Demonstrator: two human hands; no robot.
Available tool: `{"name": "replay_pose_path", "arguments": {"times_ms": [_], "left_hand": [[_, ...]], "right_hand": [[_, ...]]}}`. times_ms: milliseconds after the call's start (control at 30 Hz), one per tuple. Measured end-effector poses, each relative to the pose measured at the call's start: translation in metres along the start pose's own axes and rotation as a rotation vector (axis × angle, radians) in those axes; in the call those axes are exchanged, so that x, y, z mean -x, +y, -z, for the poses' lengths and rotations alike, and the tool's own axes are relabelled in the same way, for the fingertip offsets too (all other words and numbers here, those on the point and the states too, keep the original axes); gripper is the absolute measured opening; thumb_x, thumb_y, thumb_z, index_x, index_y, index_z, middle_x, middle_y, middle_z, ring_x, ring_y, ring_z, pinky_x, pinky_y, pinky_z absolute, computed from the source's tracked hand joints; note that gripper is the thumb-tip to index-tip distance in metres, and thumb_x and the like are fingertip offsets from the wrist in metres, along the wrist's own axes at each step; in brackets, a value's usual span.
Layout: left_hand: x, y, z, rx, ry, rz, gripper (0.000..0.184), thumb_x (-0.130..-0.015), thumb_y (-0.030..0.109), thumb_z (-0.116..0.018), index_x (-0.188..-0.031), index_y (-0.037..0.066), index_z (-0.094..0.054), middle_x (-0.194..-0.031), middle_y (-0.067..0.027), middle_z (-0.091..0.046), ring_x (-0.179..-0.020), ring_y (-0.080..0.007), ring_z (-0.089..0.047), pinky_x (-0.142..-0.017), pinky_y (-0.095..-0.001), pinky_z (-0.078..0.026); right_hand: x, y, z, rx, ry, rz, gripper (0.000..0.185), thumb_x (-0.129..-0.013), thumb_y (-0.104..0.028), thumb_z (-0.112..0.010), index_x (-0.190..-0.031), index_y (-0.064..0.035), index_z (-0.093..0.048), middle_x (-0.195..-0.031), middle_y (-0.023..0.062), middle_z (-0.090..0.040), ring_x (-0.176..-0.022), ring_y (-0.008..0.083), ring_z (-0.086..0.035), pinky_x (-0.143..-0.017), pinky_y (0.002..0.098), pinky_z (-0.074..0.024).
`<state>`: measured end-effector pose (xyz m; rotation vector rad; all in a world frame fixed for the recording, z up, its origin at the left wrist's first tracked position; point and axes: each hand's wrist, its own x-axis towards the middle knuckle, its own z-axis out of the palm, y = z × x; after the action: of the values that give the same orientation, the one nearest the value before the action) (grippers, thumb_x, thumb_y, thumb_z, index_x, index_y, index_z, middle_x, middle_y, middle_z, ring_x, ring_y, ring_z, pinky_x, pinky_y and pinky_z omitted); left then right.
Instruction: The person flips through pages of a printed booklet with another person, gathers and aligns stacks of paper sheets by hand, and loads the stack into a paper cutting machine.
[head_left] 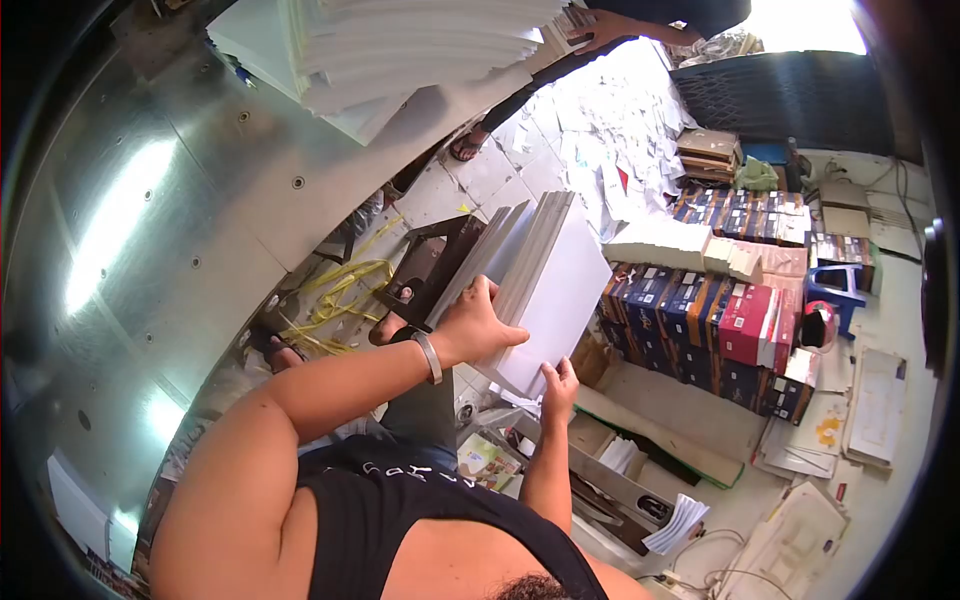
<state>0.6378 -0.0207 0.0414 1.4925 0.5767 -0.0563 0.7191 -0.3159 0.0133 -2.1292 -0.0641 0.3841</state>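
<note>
A thick stack of white paper sheets point(565, 300) is held tilted in front of my body, its layered edges facing up and left. My left hand point(480, 325), with a metal band on the wrist, is closed on the stack's near left side, thumb across the edge. Gripping the lower near corner is my right hand point(558, 390), thumb and fingers around the sheets. A thinner paper bundle point(497, 240) lies against the stack's left side; whether it is held too, I cannot tell. Some left fingers are hidden.
A metal table point(230, 215) on the left carries a large paper pile point(400, 50). Another person's hand point(600, 30) touches papers there. Boxes point(680, 310) stand at right, near a blue stool point(840, 290). Yellow straps point(345, 290) and loose paper scraps point(610, 120) litter the floor.
</note>
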Motion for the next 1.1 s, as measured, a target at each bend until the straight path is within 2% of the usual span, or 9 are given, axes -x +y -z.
{"name": "replay_pose_path", "arguments": {"times_ms": [67, 167, 267, 467, 567, 833, 1033, 1100], "left_hand": [[-0.001, -0.004, -0.002, -0.019, 0.031, -0.006, 0.086, -0.070, 0.044, -0.091, -0.125, -0.007, -0.049, -0.123, -0.0259, -0.061, -0.117, -0.0359, -0.064, -0.101, -0.0417, -0.052], [0.000, -0.007, -0.002, -0.016, 0.037, 0.011, 0.085, -0.070, 0.043, -0.091, -0.125, -0.007, -0.049, -0.124, -0.0266, -0.061, -0.118, -0.0364, -0.063, -0.102, -0.0422, -0.052], [0.000, -0.006, 0.000, 0.017, 0.014, 0.023, 0.087, -0.069, 0.043, -0.091, -0.125, -0.006, -0.047, -0.124, -0.0261, -0.060, -0.118, -0.0366, -0.063, -0.102, -0.0424, -0.052], [0.000, -0.016, 0.009, 0.093, -0.030, 0.045, 0.088, -0.069, 0.042, -0.091, -0.127, -0.007, -0.045, -0.125, -0.0272, -0.060, -0.120, -0.0380, -0.063, -0.103, -0.0423, -0.052], [-0.002, -0.026, 0.009, 0.119, -0.024, 0.072, 0.090, -0.070, 0.042, -0.091, -0.128, -0.009, -0.045, -0.127, -0.0287, -0.059, -0.122, -0.0382, -0.062, -0.105, -0.0420, -0.051], [-0.015, -0.056, 0.002, 0.171, 0.010, 0.109, 0.095, -0.071, 0.044, -0.091, -0.133, -0.011, -0.044, -0.131, -0.0303, -0.059, -0.123, -0.0384, -0.063, -0.106, -0.0421, -0.051], [-0.035, -0.072, 0.006, 0.280, -0.022, 0.135, 0.096, -0.071, 0.052, -0.094, -0.130, -0.012, -0.052, -0.124, -0.0275, -0.067, -0.113, -0.0349, -0.070, -0.098, -0.0392, -0.057], [-0.051, -0.073, 0.007, 0.313, -0.059, 0.138, 0.096, -0.073, 0.048, -0.094, -0.134, -0.013, -0.052, -0.125, -0.0246, -0.069, -0.111, -0.0285, -0.071, -0.095, -0.0364, -0.058]], "right_hand": [[-0.004, 0.001, 0.003, 0.013, -0.055, 0.003, 0.046, -0.095, -0.009, -0.069, -0.134, 0.0119, -0.060, -0.125, 0.0122, -0.069, -0.114, 0.0182, -0.063, -0.102, 0.0322, -0.0478], [-0.010, 0.016, 0.010, 0.064, -0.035, -0.008, 0.046, -0.095, -0.009, -0.070, -0.136, 0.0107, -0.061, -0.125, 0.0119, -0.070, -0.114, 0.0181, -0.064, -0.103, 0.0322, -0.0483], [-0.005, -0.003, 0.007, -0.090, -0.052, -0.024, 0.048, -0.095, -0.008, -0.072, -0.138, 0.0097, -0.060, -0.126, 0.0111, -0.070, -0.114, 0.0180, -0.066, -0.102, 0.0320, -0.0490], [-0.008, 0.000, 0.009, -0.091, -0.062, -0.044, 0.051, -0.093, -0.006, -0.077, -0.139, 0.0090, -0.060, -0.127, 0.0101, -0.071, -0.113, 0.0173, -0.067, -0.102, 0.0319, -0.0493], [-0.009, 0.001, 0.008, -0.076, -0.054, -0.005, 0.047, -0.090, -0.009, -0.081, -0.132, 0.0077, -0.065, -0.119, 0.0082, -0.073, -0.105, 0.0155, -0.066, -0.095, 0.0315, -0.0506], [-0.003, -0.013, 0.003, -0.017, -0.064, -0.021, 0.046, -0.094, -0.009, -0.080, -0.134, 0.0078, -0.063, -0.123, 0.0096, -0.072, -0.110, 0.0166, -0.066, -0.100, 0.0319, -0.0488], [-0.001, -0.016, -0.005, -0.022, -0.017, -0.034, 0.045, -0.091, -0.007, -0.080, -0.131, 0.0072, -0.064, -0.120, 0.0097, -0.072, -0.108, 0.0186, -0.065, -0.099, 0.0334, -0.0491], [-0.003, -0.016, -0.004, 0.009, -0.030, -0.055, 0.052, -0.088, -0.009, -0.084, -0.132, 0.0069, -0.061, -0.123, 0.0118, -0.069, -0.112, 0.0199, -0.064, -0.099, 0.0348, -0.0508]]}}
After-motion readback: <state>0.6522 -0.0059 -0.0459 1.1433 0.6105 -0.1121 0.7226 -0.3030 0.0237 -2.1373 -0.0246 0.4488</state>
